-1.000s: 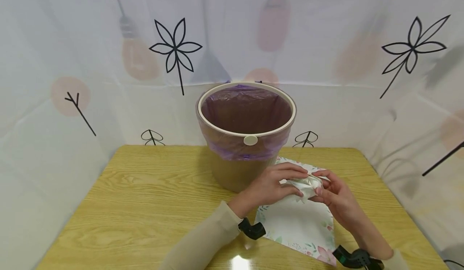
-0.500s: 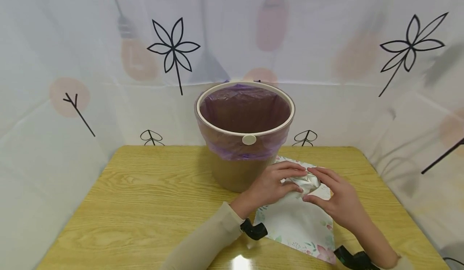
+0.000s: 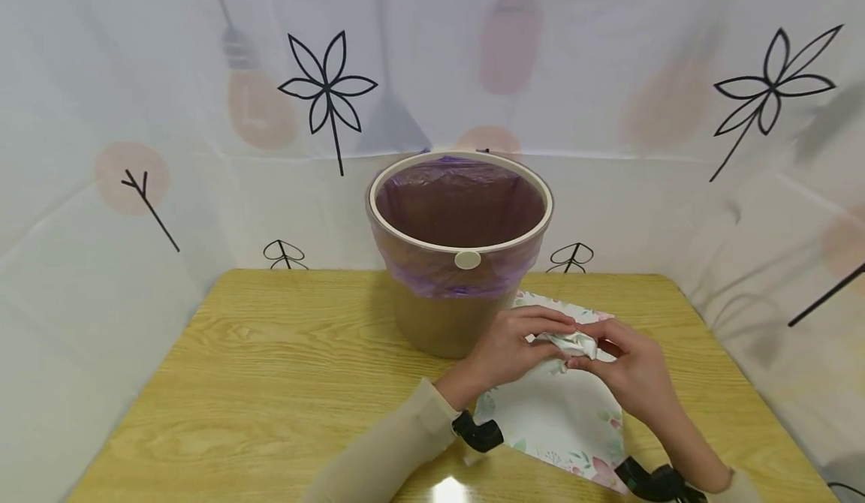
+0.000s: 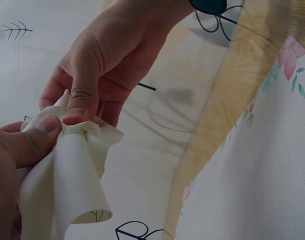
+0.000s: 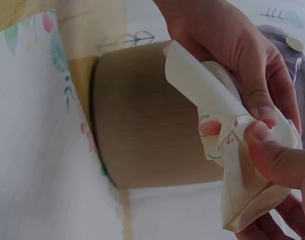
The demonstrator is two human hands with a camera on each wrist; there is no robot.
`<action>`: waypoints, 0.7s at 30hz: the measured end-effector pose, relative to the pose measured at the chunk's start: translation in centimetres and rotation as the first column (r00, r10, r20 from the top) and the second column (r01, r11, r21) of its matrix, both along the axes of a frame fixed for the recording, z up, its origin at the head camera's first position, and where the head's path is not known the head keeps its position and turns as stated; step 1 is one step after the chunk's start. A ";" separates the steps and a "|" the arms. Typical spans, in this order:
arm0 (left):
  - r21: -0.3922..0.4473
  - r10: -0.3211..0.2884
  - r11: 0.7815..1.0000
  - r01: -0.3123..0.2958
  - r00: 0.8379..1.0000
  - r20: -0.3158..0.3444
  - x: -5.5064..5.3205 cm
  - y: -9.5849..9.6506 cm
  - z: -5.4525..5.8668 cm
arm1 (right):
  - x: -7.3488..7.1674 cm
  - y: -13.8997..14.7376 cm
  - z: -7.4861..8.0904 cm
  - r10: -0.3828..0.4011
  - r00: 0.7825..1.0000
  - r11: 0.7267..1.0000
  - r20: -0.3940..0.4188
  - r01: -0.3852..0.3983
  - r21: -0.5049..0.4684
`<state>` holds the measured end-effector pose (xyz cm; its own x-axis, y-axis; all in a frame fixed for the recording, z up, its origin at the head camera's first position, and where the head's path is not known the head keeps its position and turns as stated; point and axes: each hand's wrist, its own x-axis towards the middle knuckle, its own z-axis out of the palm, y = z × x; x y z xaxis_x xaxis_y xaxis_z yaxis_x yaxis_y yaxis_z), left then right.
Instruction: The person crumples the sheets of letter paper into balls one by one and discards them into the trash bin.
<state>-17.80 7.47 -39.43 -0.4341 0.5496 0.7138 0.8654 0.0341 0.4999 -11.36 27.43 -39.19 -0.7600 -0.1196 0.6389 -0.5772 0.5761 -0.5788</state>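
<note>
A crumpled sheet of paper (image 3: 574,343) is held between both hands, above a flat floral-bordered sheet (image 3: 554,417). My left hand (image 3: 503,345) pinches its left side, thumb below and fingers over the top. From the right, my right hand (image 3: 638,371) pinches it between thumb and fingers. Both thumbs press close together on the folds in the left wrist view, where one part of the paper (image 4: 80,180) curls into a loose tube. Printed flowers and dotted lines show on the bunched paper (image 5: 237,165) in the right wrist view.
A tan trash bin (image 3: 432,323) lined with a purple bag (image 3: 459,274) stands behind the left hand, its mouth uncovered. The wooden table (image 3: 270,383) carries bin and sheet. A patterned cloth (image 3: 432,60) hangs behind and at both sides.
The right hand's fingers spread off the paper, then close on it again, and the paper looks more squeezed. The left hand stays nearly in place, holding it.
</note>
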 end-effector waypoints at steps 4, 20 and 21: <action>-0.005 -0.011 1.000 0.011 1.000 0.009 0.0 0.0 0.1 | -0.1 0.2 0.1 0.032 0.999 0.999 -0.021 -0.032 -0.002; -0.156 0.003 0.988 0.022 0.988 0.157 -0.4 -1.3 0.3 | 0.1 1.5 0.1 0.020 0.994 0.986 0.111 -0.002 -0.167; -0.152 -0.008 0.988 0.035 0.985 0.170 -0.4 -1.3 0.3 | 0.1 1.6 0.1 0.033 0.992 0.984 0.121 -0.011 -0.175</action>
